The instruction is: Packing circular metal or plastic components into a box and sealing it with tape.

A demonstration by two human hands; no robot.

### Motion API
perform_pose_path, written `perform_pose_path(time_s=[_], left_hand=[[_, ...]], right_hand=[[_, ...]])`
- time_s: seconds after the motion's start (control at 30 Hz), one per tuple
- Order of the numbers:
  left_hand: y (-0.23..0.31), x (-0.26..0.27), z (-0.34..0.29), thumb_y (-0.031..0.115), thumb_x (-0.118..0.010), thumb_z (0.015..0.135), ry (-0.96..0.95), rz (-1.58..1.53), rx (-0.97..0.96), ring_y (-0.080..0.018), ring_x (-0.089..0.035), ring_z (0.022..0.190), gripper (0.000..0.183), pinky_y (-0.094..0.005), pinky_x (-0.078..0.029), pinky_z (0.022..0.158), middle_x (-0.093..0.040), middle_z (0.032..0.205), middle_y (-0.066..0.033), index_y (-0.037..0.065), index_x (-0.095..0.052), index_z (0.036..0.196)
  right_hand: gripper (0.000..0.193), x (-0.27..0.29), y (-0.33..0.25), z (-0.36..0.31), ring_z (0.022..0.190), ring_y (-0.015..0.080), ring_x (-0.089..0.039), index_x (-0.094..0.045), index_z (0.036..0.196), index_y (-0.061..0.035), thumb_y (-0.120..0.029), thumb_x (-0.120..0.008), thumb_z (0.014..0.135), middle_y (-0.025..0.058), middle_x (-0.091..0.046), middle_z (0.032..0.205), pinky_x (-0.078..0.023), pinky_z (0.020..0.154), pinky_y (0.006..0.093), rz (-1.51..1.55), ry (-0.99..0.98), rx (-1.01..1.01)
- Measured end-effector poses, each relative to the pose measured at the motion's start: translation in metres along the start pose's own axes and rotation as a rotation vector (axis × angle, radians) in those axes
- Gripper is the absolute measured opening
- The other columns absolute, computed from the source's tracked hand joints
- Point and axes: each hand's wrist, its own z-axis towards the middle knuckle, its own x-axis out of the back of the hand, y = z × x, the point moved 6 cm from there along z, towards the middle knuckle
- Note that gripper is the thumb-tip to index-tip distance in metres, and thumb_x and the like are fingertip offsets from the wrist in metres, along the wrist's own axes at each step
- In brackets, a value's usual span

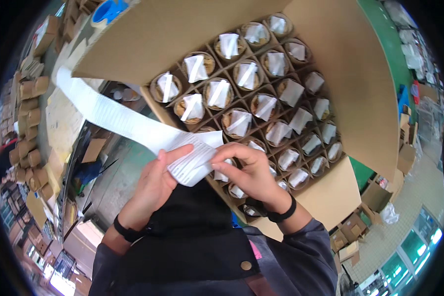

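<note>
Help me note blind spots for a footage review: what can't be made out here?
All in the head view:
Printed label strip: its print is too small to read.
Left hand: some fingers are hidden beneath the strip.
Partitioned cardboard box: some near cells are covered by the right hand.
Round containers: contents mostly hidden by white packets on top.
Left sleeve: cut off by the lower edge.

To my right I see a pale tiled floor [410, 197], and low on that side green-tinted windows [415, 246] with bright white light in the panes. A green surface [395, 54] curves along my upper right. On my left stands a pale, worn table [59, 135], and a greyish-green floor [121, 177] shows between it and me.
</note>
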Motion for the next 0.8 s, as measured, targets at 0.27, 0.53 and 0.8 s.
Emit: perform_pose_path(time_s=[0.27,0.53,0.8], left_hand=[[0.008,0.035,-0.008,0.036,-0.031,0.102,0.31,0.034,-0.126,-0.0292,-0.051,0.12,0.057,-0.0389,-0.036,0.105,-0.05,0.129,-0.0248,-0.014,-0.043,0.128],[0.0,0.029,-0.003,0.019,-0.045,0.098,0.255,0.129,-0.088,-0.0244,-0.054,0.116,0.042,-0.0346,-0.042,0.1,-0.053,0.126,-0.0196,-0.009,-0.046,0.129],[0.005,0.024,0.004,-0.013,-0.068,0.074,0.219,0.007,-0.169,-0.0205,-0.058,0.108,0.058,-0.0342,-0.046,0.095,-0.057,0.121,-0.0131,-0.001,-0.05,0.128]], right_hand=[[0.011,0.158,0.003,0.015,0.075,0.0109,-0.06,-0.062,0.091,-0.0009,-0.002,-0.067,0.081,0.0019,-0.065,0.082,-0.047,0.069,0.0234,-0.251,0.492,-0.021],[0.039,0.228,0.057,0.043,0.082,0.0251,-0.058,-0.061,0.102,-0.0024,-0.014,-0.078,0.069,0.0138,-0.058,0.094,-0.049,0.073,0.0342,-0.941,0.866,0.049],[0.063,0.165,0.016,0.035,0.1,0.0295,-0.054,-0.05,0.123,-0.0041,-0.017,-0.08,0.069,0.0155,-0.055,0.104,-0.042,0.09,0.0379,-0.935,0.814,0.138]])
